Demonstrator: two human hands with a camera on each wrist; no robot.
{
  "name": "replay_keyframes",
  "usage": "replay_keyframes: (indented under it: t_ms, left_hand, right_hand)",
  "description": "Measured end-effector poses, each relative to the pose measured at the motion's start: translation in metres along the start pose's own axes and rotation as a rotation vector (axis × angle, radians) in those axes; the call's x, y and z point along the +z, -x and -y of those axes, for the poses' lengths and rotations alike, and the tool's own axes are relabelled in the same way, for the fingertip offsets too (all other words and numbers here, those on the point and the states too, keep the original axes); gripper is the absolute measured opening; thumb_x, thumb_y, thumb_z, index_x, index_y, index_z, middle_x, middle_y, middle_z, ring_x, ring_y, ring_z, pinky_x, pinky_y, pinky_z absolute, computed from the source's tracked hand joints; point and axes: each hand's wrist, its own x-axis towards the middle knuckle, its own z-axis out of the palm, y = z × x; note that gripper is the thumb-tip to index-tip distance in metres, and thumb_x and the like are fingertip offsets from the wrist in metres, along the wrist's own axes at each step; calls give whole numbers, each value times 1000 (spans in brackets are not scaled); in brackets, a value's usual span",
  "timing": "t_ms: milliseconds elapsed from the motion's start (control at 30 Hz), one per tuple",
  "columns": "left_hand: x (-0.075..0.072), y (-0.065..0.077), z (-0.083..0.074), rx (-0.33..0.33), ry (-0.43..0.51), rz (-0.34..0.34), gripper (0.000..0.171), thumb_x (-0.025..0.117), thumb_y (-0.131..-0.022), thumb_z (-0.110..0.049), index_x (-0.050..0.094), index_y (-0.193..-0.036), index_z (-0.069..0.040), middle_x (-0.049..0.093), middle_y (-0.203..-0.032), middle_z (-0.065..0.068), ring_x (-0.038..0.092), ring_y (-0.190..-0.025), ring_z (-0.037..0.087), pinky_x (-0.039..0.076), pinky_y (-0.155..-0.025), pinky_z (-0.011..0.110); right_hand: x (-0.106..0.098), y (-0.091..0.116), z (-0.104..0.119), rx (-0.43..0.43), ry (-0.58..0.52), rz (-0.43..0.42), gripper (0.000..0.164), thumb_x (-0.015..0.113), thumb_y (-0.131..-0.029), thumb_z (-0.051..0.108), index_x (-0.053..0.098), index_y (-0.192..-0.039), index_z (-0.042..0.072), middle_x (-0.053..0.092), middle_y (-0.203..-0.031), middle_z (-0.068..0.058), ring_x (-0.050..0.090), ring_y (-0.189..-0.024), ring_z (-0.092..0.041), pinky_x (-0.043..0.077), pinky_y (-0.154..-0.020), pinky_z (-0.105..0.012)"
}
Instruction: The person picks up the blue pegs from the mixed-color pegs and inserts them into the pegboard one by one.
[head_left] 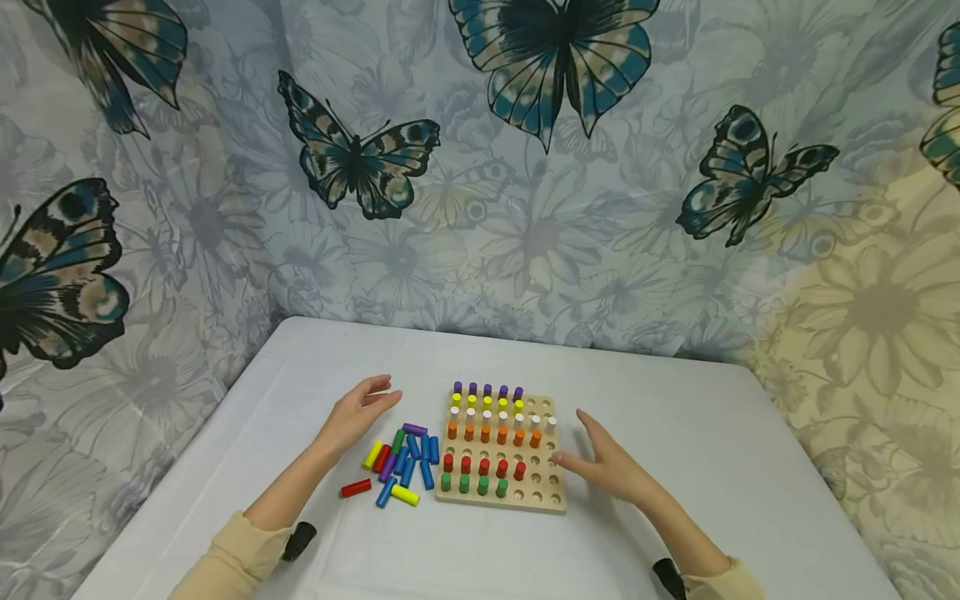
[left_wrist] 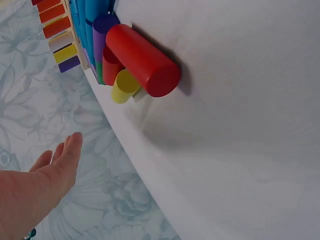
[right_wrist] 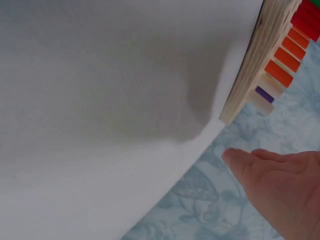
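Observation:
A wooden pegboard (head_left: 540, 502) lies on the table with rows of upright pegs: purple (head_left: 487, 389), yellow, white, orange (head_left: 486, 434), red and green (head_left: 483, 484). One row between orange and red holds no pegs, and holes show along the right side. Left of the board is a loose pile of pegs, mostly blue (head_left: 407, 472), with a few red, yellow, purple and green. My left hand (head_left: 358, 414) hovers empty above and behind the pile, fingers relaxed. My right hand (head_left: 611, 461) is held beside the board's right edge, thumb toward it, holding nothing.
A white cloth covers the table (head_left: 360, 550). Behind it hangs a butterfly-patterned fabric backdrop (head_left: 525, 242). A red peg (left_wrist: 145, 61) lies nearest the left wrist camera, a little apart from the pile. Dark wrist straps (head_left: 300, 542) show at both cuffs.

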Motion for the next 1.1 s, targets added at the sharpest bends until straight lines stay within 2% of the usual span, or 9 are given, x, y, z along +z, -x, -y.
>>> replay_keyframes:
  t_ms: [100,233,367,633,900,1100]
  left_hand:
    - [2,2,3,-22,-6,12,72,61,-91,-55,43,-145,-10,46,-146,15,43,-132,35,34,-107,55]
    - [4,5,6,-41,-4,32,68,62,-91,-51,47,-143,-10,50,-142,14,47,-129,34,37,-106,53]
    - [5,9,10,-27,-44,38,59,63,-93,-43,51,-139,-9,56,-135,13,53,-122,33,42,-102,51]
    - [8,14,17,-4,-107,49,44,64,-94,-35,60,-129,-9,63,-123,7,61,-109,26,53,-88,39]
    - [8,22,20,12,-165,85,31,67,-93,-28,66,-119,-12,67,-112,2,62,-104,24,55,-83,39]
    - [8,26,20,42,-180,109,24,69,-92,-24,69,-113,-13,68,-102,-2,62,-95,18,56,-73,31]
  right_hand:
    - [3,3,0,-6,-13,30,98,67,-89,47,14,-152,-6,16,-154,-33,15,-141,-51,18,-110,-64]
    - [9,7,-1,-29,-18,67,97,70,-88,44,17,-150,-8,17,-154,-33,16,-141,-50,18,-111,-63]
    - [14,10,-1,-60,-5,87,97,73,-86,41,20,-148,-11,20,-152,-35,18,-140,-50,19,-111,-62]
    - [22,13,-1,-104,9,103,103,78,-81,41,21,-147,-14,22,-151,-35,21,-140,-49,18,-112,-59]
    - [28,16,-1,-111,12,115,107,82,-76,40,22,-148,-11,24,-152,-32,22,-140,-47,20,-112,-58]
    - [29,16,0,-130,17,113,107,83,-76,37,22,-147,-13,25,-151,-34,23,-139,-48,21,-112,-58]
